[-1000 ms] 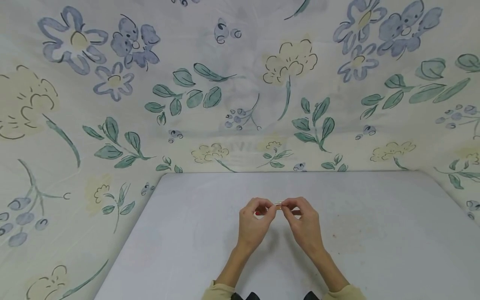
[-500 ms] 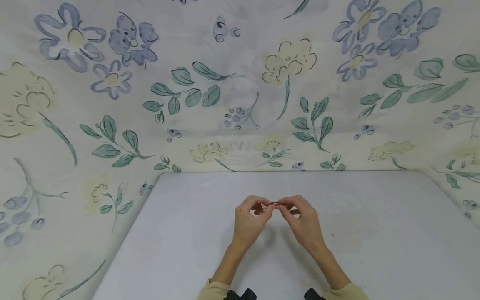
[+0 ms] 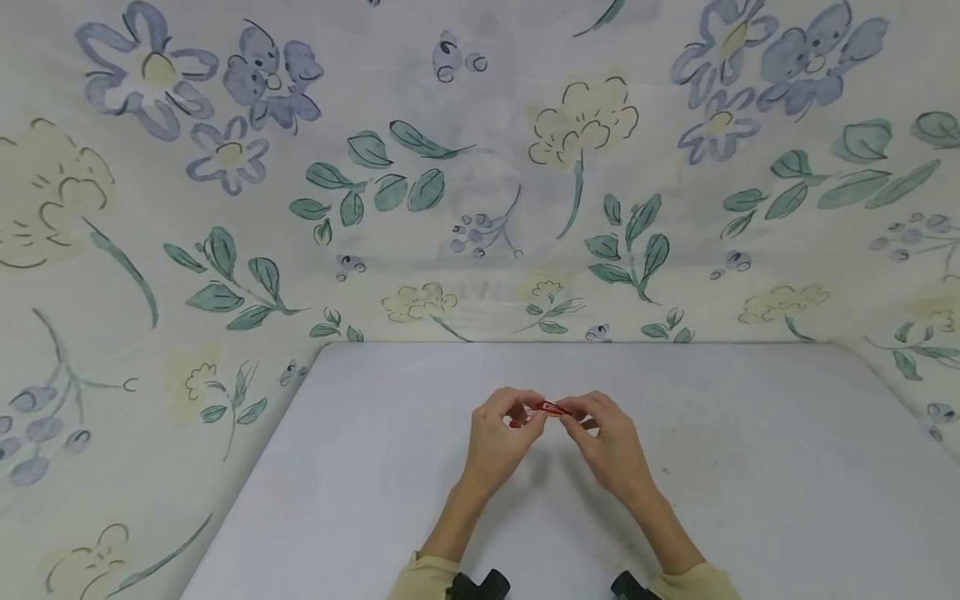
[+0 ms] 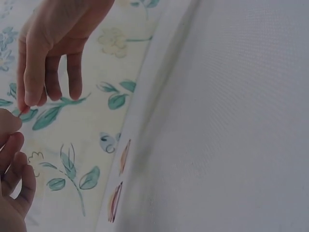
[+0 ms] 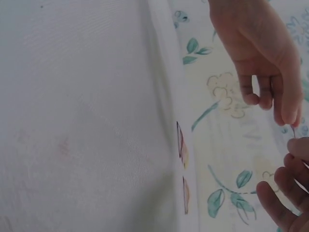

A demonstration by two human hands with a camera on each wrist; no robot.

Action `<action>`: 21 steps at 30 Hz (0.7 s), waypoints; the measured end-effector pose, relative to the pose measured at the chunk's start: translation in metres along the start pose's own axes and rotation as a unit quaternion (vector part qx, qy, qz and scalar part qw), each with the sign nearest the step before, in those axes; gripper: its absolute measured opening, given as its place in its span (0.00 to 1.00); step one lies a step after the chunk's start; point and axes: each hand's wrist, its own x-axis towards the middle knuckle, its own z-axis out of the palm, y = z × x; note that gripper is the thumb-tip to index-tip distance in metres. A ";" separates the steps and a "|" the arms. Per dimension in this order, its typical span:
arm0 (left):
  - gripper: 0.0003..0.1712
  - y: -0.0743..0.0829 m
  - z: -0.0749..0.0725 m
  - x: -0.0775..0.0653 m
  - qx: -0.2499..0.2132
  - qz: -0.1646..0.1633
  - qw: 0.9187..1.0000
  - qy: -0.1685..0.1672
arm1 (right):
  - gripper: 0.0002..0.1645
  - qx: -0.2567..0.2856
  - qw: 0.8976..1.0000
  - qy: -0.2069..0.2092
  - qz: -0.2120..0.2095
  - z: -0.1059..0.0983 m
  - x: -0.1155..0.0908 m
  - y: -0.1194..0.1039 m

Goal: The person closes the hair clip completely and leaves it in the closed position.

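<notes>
A slim, shiny red thing [image 3: 552,407], shaped like a small hair clip, is held above the white table between both hands. My left hand [image 3: 498,442] pinches its left end between thumb and fingers. On the other end, the thumb and fingertips of my right hand [image 3: 611,446] pinch it. A small red piece [image 3: 514,423] shows beneath the left fingers; whether it belongs to the same thing I cannot tell. In the right wrist view just a thin reddish line [image 5: 293,130] of the held thing appears between the fingertips. The hands hide its ends.
The white table [image 3: 375,467] spreads beneath the hands. Behind it and at its sides hangs a flower-patterned cloth [image 3: 480,167]. Slim reddish-brown shapes [image 4: 116,203] show along the table's edge in the wrist views; I cannot tell what they are. Dark wrist devices [image 3: 480,586] sit by the sleeves.
Between the fingertips, the thing has turned from showing thin pale and gold edges to showing its red face, now slightly tilted. Both hands have stayed nearly in place, pinching throughout.
</notes>
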 end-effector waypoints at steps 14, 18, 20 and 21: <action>0.10 -0.004 0.004 0.012 0.047 -0.011 0.997 -0.054 | 0.12 -0.058 0.997 -0.048 0.008 -0.008 0.013 0.010; 0.08 -0.007 0.005 0.017 0.083 -0.010 0.994 -0.077 | 0.11 -0.074 0.995 -0.066 0.003 -0.010 0.020 0.016; 0.06 -0.009 0.006 0.020 0.102 -0.004 0.991 -0.088 | 0.10 -0.081 0.994 -0.073 -0.005 -0.011 0.023 0.020; 0.06 -0.010 0.007 0.022 0.111 -0.001 0.989 -0.094 | 0.10 -0.082 0.994 -0.074 -0.010 -0.011 0.024 0.021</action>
